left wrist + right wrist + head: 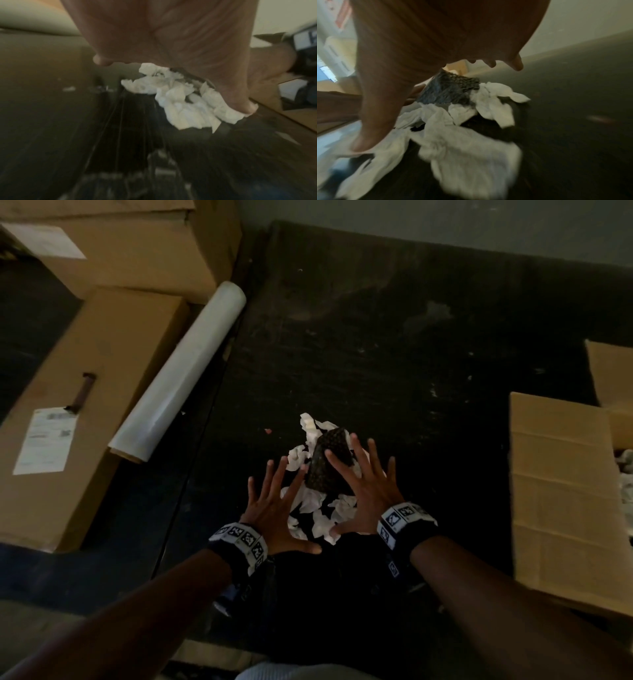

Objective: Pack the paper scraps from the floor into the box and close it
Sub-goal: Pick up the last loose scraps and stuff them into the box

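A heap of crumpled white paper scraps (317,501) lies on the dark floor, with a dark patterned piece (330,463) on top. My left hand (274,505) hovers at the heap's left side, fingers spread and straight. My right hand (368,487) is spread over the heap's right side, fingers partly above the dark piece. Neither hand holds anything. The wrist views show the white scraps (185,101) (462,135) and the dark piece (448,90) below each palm. The open cardboard box (561,491) stands at the right, flaps up, with some white paper inside.
A long closed carton (78,412) with a label lies at the left, and a roll of clear film (181,381) leans against it. Larger cartons (137,244) stand at the back left. A small red scrap (268,431) lies on the floor beyond the heap.
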A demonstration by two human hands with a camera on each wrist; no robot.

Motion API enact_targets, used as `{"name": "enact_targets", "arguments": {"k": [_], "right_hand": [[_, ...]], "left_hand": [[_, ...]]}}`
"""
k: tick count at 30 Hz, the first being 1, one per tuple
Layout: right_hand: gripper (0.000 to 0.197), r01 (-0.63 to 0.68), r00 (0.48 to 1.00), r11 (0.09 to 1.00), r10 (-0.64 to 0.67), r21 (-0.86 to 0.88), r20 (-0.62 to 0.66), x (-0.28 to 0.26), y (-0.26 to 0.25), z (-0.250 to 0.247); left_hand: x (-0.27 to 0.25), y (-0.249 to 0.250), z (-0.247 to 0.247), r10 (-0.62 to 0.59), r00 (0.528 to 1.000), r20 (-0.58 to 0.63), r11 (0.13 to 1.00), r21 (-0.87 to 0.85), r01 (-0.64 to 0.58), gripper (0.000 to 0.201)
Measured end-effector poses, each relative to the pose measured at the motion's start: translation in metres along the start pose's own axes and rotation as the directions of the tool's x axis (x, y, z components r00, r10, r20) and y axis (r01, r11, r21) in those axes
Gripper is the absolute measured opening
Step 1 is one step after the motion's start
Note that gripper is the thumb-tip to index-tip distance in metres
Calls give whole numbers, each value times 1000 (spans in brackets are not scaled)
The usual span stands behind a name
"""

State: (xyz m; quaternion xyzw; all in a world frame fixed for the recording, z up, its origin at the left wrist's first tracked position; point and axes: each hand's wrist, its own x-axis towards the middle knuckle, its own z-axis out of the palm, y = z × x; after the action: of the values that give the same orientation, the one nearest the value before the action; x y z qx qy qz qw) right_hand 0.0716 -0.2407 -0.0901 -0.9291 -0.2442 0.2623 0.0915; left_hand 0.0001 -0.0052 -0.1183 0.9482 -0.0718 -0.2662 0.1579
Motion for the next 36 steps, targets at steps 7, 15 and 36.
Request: {"name": "enact_targets", "arguments": {"k": [7, 15, 36], "right_hand": [[152, 168, 983, 985, -163, -50, 86, 52, -18, -2], [131, 216, 976, 972, -213, -96, 41, 91, -15, 11], [40, 176, 910, 929, -27, 326, -413, 82, -13, -31]], "left_hand": [[4, 0, 15, -29, 999, -38, 996, -84, 26, 151], [14, -4, 19, -50, 987, -154, 993, -118, 32, 143], [14, 5, 24, -83, 959, -271, 963, -268, 8, 133]]}}
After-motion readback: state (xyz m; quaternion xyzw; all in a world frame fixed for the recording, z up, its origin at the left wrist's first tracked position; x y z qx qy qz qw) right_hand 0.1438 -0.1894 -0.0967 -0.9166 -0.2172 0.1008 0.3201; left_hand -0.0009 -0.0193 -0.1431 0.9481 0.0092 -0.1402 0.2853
